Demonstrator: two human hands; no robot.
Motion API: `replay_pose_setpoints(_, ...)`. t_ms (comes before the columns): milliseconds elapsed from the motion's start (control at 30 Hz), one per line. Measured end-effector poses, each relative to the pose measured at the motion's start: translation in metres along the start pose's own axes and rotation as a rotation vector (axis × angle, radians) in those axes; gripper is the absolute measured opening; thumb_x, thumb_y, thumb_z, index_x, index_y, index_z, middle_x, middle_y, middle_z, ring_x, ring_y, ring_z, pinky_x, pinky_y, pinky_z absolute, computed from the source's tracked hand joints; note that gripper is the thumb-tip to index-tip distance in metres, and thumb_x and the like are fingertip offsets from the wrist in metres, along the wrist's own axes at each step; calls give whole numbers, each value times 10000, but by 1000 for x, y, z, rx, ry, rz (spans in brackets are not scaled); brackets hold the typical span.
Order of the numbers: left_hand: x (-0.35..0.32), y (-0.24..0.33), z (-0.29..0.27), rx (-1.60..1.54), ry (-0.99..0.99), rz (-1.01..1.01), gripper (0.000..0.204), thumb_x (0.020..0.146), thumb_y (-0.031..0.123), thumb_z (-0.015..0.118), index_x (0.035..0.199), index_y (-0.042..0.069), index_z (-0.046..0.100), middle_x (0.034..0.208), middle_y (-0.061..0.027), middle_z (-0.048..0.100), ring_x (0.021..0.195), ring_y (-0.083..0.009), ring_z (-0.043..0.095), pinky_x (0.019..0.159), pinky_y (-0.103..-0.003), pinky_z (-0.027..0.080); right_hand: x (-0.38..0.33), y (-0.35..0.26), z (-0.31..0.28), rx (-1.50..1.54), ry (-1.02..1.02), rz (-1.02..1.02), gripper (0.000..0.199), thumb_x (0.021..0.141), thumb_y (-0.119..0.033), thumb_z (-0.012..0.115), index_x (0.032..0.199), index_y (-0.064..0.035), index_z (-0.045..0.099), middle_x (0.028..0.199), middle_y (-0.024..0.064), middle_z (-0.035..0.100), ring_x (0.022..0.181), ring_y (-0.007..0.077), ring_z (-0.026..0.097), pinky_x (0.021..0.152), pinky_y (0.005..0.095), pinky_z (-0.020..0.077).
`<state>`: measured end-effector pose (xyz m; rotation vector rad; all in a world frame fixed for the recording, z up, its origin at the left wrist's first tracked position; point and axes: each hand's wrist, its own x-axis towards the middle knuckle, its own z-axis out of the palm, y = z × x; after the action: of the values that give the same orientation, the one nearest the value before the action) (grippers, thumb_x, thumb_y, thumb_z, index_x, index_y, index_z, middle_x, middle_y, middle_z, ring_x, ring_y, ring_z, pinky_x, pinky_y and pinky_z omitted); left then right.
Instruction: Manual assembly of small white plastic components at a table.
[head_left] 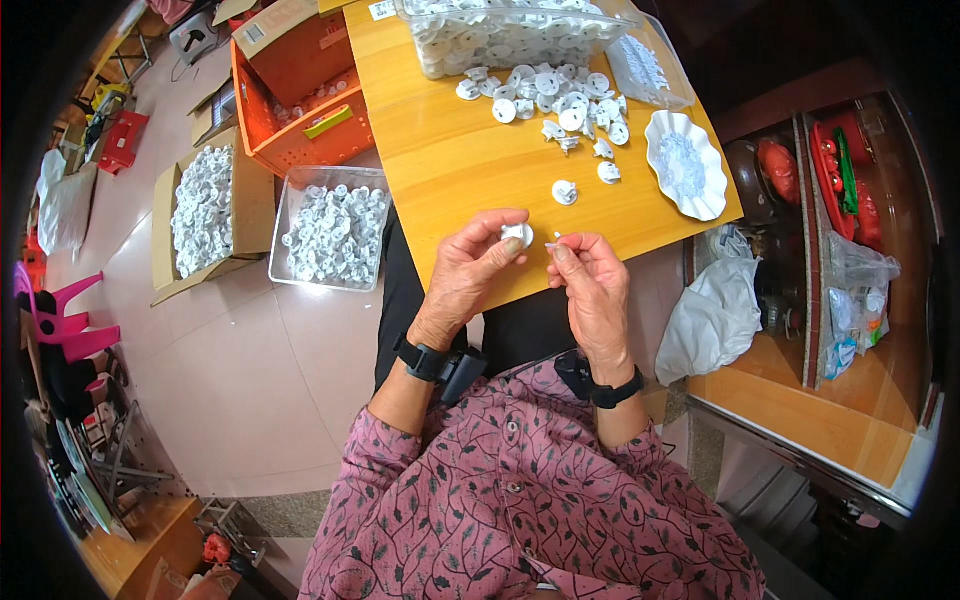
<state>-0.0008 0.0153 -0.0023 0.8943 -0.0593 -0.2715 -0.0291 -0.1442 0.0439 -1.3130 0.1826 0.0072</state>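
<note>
Above the table's near edge, my left hand (465, 265) pinches a round white plastic fitting (517, 234) between thumb and fingers. Close by on the right, my right hand (597, 285) holds a small white plastic piece (553, 243) in its fingertips; its exact kind is too small to make out. The two parts are apart. Just beyond my hands, a few similar fittings (565, 192) lie loose on the yellow wooden table (430, 150). A larger heap of them (545, 90) spreads farther back. A scalloped white dish (700, 205) with tiny translucent pieces stands at the right.
A see-through bin (440, 50) full of fittings stands at the table's back, beside a smaller tray (655, 95). To the left on the floor are a tub (335, 280) and a cardboard box (245, 200) of fittings, plus an orange crate (300, 145). Shelving (820, 420) borders the right.
</note>
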Motion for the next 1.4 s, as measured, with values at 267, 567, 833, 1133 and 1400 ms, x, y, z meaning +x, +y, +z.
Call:
replay_pose_setpoints(267,-5,4,5,-232,26,-132,315,965,98,597,1257,-19,577,1065,-77,634,906,-137,631,861,-250,519,-2,4,10,-102,-8,-62,145,949,-101,623,1038,0,566,867,21,601,726,63,561,648,209,477)
replay_pose_setpoints(567,-1,2,-2,-466,-40,-126,265,979,136,578,1197,-14,576,1085,-118,648,1015,-220,659,883,-313,559,-4,-6,15,-123,45,-67,144,940,-87,634,1029,23,605,875,33,631,720,62,572,642,201,479)
replay_pose_setpoints(833,-2,-9,2,-536,-82,-147,261,977,156,590,1188,3,586,1086,-109,635,932,-159,605,802,-252,523,-5,-1,22,-174,42,-107,119,947,-81,623,1004,18,590,869,41,647,728,59,578,642,204,486)
replay_pose_setpoints(1133,-3,-13,-2,-488,-98,-140,332,1002,263,545,1188,-9,576,1089,-121,626,913,-159,593,752,-267,511,-4,3,20,-307,64,-177,106,940,-77,629,983,9,583,851,42,639,738,74,587,654,224,491)
replay_pose_setpoints(1400,-6,-5,5,-499,-57,-145,411,979,225,581,1293,-35,525,1251,-168,580,1131,-218,589,930,-290,532,-5,10,16,-497,101,-323,106,911,-59,652,957,5,581,858,73,613,714,123,601,660,258,505)
